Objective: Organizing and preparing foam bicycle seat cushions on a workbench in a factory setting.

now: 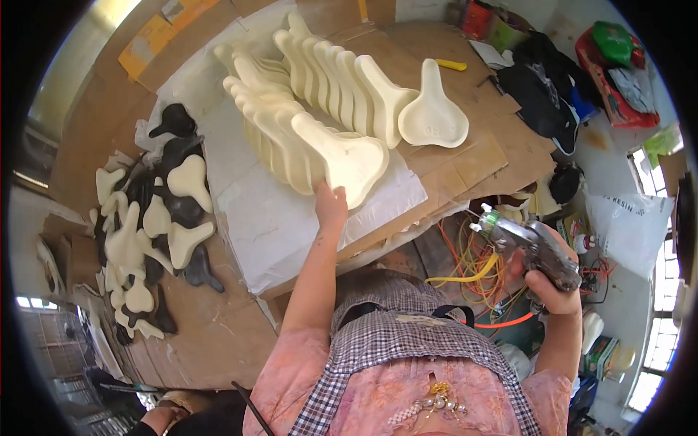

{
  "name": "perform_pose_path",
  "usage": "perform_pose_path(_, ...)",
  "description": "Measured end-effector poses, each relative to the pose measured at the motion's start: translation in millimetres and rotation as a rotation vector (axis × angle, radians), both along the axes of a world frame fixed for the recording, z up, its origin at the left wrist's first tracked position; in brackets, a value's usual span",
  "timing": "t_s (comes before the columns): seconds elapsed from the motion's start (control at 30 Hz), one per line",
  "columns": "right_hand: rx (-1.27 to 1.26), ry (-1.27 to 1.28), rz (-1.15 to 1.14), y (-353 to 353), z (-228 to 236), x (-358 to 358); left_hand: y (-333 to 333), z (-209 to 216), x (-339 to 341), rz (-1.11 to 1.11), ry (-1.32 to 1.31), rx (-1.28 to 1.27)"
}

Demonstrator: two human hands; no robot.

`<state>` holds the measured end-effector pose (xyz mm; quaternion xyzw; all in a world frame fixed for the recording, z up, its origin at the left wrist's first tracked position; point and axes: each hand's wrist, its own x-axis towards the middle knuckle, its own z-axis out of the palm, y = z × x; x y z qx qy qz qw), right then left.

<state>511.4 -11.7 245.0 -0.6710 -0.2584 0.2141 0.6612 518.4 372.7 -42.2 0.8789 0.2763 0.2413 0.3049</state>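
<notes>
- The cream, smooth saddle-shaped piece (pixel 352 156) is at the near end of the left row, above the white sheet (pixel 265 243). Its long axis is slanting: the narrow nose points to far left, the broad end to near right.
- The left hand (pixel 332 207) grips the near edge of this piece between thumb and fingers.
- The right hand (pixel 556 280) is wrapped around the handle of a grey metal spray gun (pixel 534 251); its nozzle points to the left and away from the person.
- Behind, a second row of cream saddle-shaped pieces (pixel 331 76) stands closely; beside it, one single cream piece (pixel 434 116) lies with its nose pointing away.
- At left, cream and black pieces (pixel 131 243) lie in a heap on brown cardboard (pixel 211 327).
- At right, a red plastic bag (pixel 592 54) has a green bundle (pixel 612 42) at its top; in the whitish plastic bag (pixel 629 232) I cannot tell the contents.
</notes>
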Motion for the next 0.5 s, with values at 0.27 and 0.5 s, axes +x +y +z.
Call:
perform_pose_path(0.27,-0.328,-0.073,0.139,4,-25,51,38,138,-24,0.032,-0.811,-1.044)
perform_pose_path(0.5,0.004,0.036,0.115,33,-3,66,40,3,1,0.117,-0.024,-0.170)
